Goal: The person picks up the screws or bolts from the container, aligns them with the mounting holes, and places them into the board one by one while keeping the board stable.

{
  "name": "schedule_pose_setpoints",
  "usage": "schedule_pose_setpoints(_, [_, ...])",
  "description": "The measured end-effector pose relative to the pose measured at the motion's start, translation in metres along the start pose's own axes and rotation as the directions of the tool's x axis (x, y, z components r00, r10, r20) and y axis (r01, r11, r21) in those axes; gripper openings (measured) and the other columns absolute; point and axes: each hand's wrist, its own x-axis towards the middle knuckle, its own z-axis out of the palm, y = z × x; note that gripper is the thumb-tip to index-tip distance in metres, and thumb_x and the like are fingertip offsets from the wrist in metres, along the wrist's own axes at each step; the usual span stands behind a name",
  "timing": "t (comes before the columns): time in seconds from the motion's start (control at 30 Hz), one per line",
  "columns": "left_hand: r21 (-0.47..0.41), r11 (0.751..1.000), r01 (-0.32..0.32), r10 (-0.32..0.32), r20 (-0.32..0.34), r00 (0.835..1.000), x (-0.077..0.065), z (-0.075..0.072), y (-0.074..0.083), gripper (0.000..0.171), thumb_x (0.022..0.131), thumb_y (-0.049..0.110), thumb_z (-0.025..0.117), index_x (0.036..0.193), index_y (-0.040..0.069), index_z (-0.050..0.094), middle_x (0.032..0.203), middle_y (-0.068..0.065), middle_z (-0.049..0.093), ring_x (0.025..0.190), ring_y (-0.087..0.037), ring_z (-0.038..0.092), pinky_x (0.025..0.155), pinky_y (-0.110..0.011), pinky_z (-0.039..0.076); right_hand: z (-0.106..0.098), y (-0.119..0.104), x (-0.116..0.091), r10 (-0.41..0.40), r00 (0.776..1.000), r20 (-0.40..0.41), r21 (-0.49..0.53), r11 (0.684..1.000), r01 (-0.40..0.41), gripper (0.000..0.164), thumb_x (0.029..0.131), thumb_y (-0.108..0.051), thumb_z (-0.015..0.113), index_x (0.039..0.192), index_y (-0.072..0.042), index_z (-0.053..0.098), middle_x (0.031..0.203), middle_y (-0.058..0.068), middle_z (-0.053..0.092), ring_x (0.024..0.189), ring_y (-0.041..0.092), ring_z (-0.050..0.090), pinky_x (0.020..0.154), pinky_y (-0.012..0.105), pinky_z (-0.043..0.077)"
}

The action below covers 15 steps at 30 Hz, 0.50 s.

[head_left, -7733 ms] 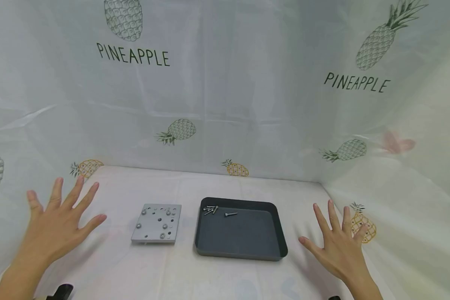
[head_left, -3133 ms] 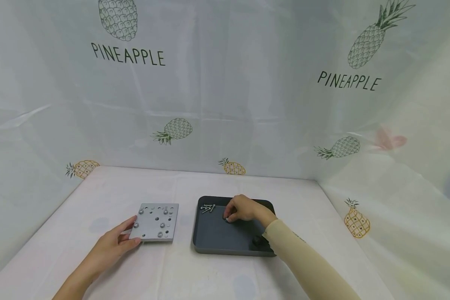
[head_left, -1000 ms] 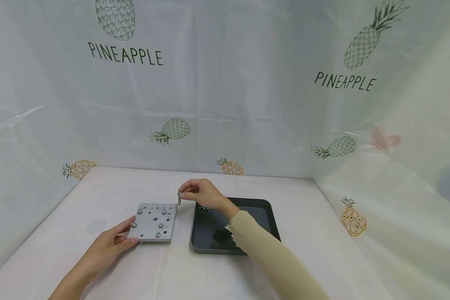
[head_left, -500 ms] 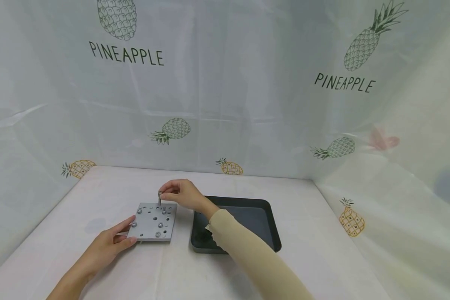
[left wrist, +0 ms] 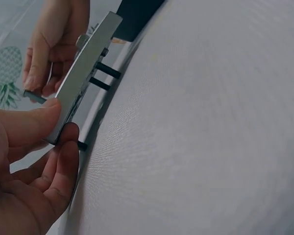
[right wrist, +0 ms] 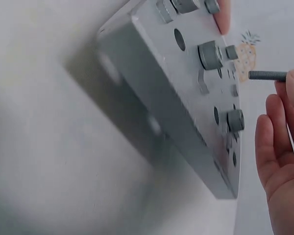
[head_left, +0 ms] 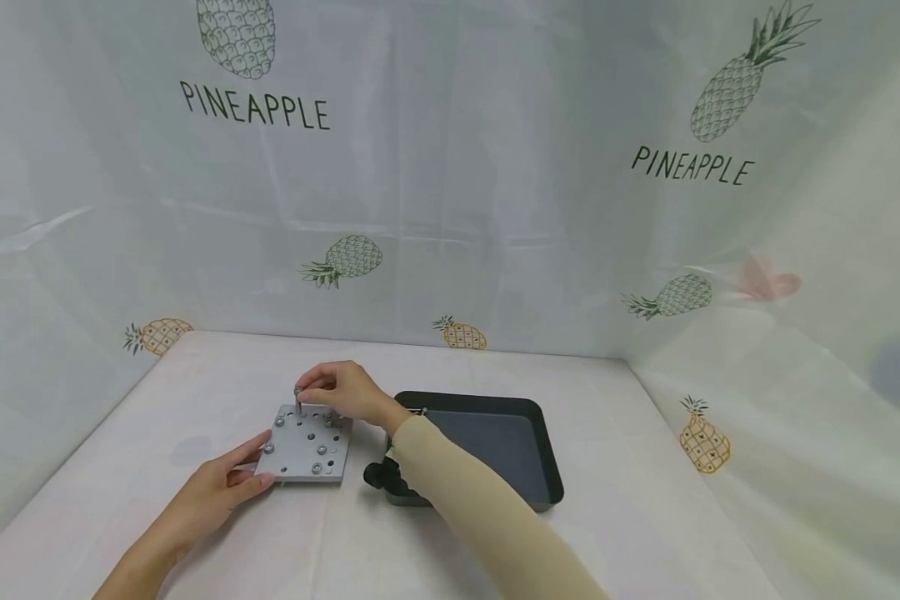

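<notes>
A silver metal plate [head_left: 296, 446] with holes and several socket-head bolts in it is raised slightly above the white-covered table. My left hand [head_left: 217, 492] grips its left front corner, thumb on the upper side and fingers beneath. In the left wrist view, threaded bolt ends [left wrist: 108, 70] stick out under the plate. My right hand [head_left: 352, 394] pinches a bolt [head_left: 297, 402] by its head, shank down, over the plate's rear left part. In the right wrist view, the threaded shank [right wrist: 265, 75] points at the plate's face, with a gap visible between.
A dark grey tray [head_left: 551, 471] lies right of the plate, partly under my right forearm. A few bolts [head_left: 417, 411] show at its rear left, mostly hidden by the sleeve. A black wrist-worn piece [head_left: 378, 476] overlaps the tray's left side. A pineapple-print curtain [head_left: 495, 275] stands behind.
My right hand took the lone bolt from the tray, carried it left to the plate, and has shifted further left along its rear edge. My left hand took hold of the plate earlier and stays.
</notes>
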Motion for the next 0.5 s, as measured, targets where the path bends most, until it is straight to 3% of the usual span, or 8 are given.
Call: schedule_pose_setpoints(0.5, [-0.022, 1.000, -0.001, 0.001, 0.005, 1.000, 0.000, -0.001, -0.002, 0.083, 0.100, 0.034, 0.076, 0.167, 0.008, 0.033, 0.155, -0.032, 0.047, 0.114, -0.014, 0.066, 0.086, -0.017, 0.051, 0.014, -0.005, 0.009, 0.005, 1.000, -0.014, -0.039, 0.999, -0.005, 0.010, 0.099, -0.025, 0.079, 0.108, -0.021, 0.079, 0.088, -0.015, 0.072, 0.079, 0.002, 0.062, 0.073, 0.018, 0.049])
